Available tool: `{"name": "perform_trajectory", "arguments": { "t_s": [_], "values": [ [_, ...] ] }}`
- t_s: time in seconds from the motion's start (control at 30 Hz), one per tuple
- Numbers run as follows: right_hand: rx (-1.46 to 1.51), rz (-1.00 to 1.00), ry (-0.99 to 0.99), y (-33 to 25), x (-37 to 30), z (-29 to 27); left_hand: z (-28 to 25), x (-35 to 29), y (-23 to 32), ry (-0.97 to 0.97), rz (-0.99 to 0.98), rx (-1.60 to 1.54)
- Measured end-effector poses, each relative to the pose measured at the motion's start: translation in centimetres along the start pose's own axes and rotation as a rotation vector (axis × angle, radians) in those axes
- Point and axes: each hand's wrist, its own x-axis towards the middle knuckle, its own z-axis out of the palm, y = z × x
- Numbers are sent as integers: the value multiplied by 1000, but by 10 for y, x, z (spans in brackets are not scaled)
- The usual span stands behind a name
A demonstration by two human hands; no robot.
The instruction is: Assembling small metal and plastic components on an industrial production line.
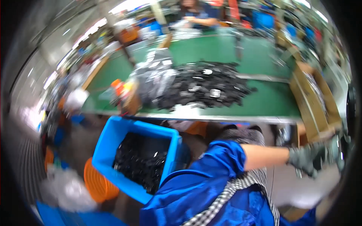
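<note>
- the open cardboard box (307,107) stands at the right of the frame, by the right end of the green table (271,103); it is the thing nearest the hand.
- the gloved left hand (311,160) reaches across to just below the box; blur hides whether its fingers are spread or grip anything.
- the right hand cannot be picked out.
- a knock from that outstretched arm could jolt the box, likeliest if the reach goes unwatched.
- mid-table, loose black pieces (226,86) lie heaped beside clear plastic bags (154,77); a dragged bag could spill some over the near edge.
- lower left, a blue bin (106,145) holds more black pieces; its closeness to the body invites a stumble.
</note>
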Motion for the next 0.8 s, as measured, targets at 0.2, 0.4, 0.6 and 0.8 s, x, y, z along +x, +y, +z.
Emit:
{"name": "perform_trajectory", "arguments": {
  "t_s": [0.2,0.4,0.6,0.8],
  "values": [
    [-93,-565,226,13,45,26,-21,5,40,2,-316,327],
    [-573,-289,487,-14,33,35,-13,16,22,154,-326,362],
    [-1004,-212,510,-13,40,41,-16,20,20,201,-244,417],
    [-771,-436,568,-3,47,30,-34,12,7,75,-260,591]
  ]
}}
